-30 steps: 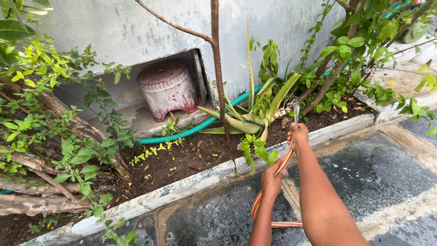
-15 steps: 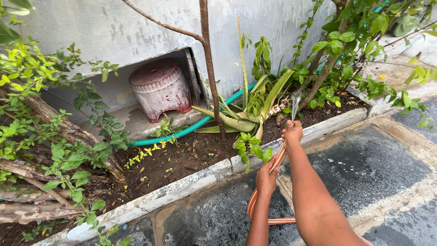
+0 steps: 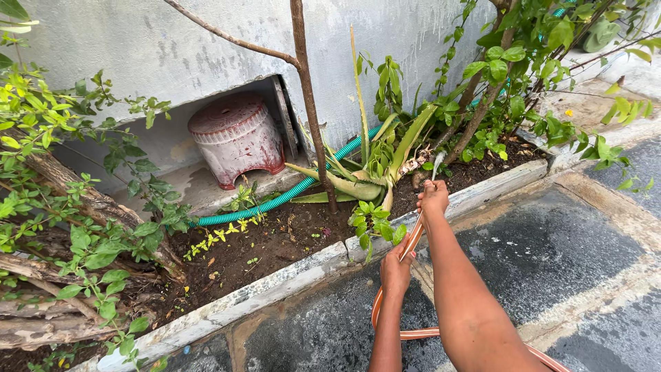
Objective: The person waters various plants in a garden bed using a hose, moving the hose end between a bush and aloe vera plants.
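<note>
- The right hand is closed tight around the front end of an orange hose, with the fingers wrapped fully on it.
- From this fist a thin stream of water goes out toward the soil of the garden bed.
- The left hand is lower and nearer to the camera; it is also closed on the same orange hose, a little behind the right hand.
- The hose runs from the right hand down through the left hand, then makes a loop on the wet dark pavement under the arms.
- The end of the hose is over the concrete curb that separates the pavement from the garden bed.
- Just beyond the right hand stands an aloe plant with long pointed leaves, and the water falls near its base.
- A green corrugated hose lies on the soil, passing behind the aloe plant and a thin tree trunk.
- In a recess of the grey wall stands a reddish plastic stool, well apart from both hands.
- Leafy shrubs grow on the left of the bed and on the right also.
</note>
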